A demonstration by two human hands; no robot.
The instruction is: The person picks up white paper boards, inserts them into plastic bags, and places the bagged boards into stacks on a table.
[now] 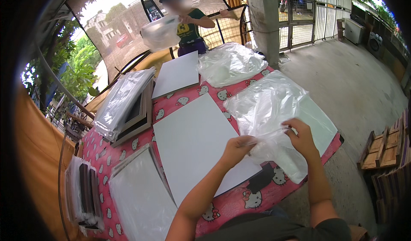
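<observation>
Both my hands pinch the edge of a clear plastic bag (274,141) over the near right part of the table. My left hand (238,150) grips it above the corner of a large white board (192,142). At the bag's other side, my right hand (299,137) has its fingers closed on the thin film. Behind and under the bag lies a crumpled pile of clear plastic bags (267,100), partly over a pale sheet (319,121). A dark flat piece (261,179) rests by the board's near edge.
A pink patterned cloth (180,102) covers the table. At left are plastic-wrapped stacked panels (124,100) and a bagged board (143,181). Across the table a person (188,27) holds a clear plastic bag (162,33) beside another white board (177,74). Wooden pallets (387,149) stand right.
</observation>
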